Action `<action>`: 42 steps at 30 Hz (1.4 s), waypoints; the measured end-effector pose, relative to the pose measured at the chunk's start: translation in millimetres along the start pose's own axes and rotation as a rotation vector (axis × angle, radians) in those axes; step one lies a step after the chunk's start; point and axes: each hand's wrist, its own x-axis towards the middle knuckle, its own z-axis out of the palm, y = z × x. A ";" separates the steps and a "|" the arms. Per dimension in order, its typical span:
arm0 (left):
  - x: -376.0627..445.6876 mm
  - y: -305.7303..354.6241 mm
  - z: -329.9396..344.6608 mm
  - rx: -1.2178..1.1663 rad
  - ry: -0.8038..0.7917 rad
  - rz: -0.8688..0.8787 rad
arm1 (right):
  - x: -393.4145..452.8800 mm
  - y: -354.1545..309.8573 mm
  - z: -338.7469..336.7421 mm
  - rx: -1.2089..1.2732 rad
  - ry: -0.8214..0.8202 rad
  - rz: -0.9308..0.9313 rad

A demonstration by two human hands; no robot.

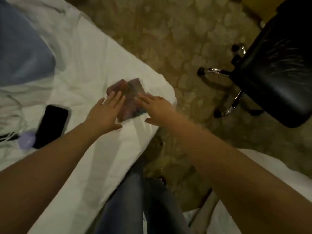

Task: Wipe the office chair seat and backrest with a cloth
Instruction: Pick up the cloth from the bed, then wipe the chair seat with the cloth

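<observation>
A folded reddish-purple cloth (128,93) lies near the corner of a white bed (81,68). My left hand (106,114) rests flat with fingers spread on the cloth's left side. My right hand (157,107) lies flat with fingers apart on its right edge. Neither hand grips the cloth. The black office chair (276,71) stands at the right on the floor, its seat facing up and its chrome base (224,92) visible beneath. The frame is blurred.
A black phone (50,125) and a small lilac round object (27,141) lie on the bed at the left, beside a blue pillow (22,51). Patterned brown floor (177,39) separates bed and chair. My legs in jeans (128,200) stand by the bed edge.
</observation>
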 end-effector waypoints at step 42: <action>339.9 589.0 -187.0 -0.080 -0.251 0.501 | -356.0 477.5 45.3 0.700 0.570 0.872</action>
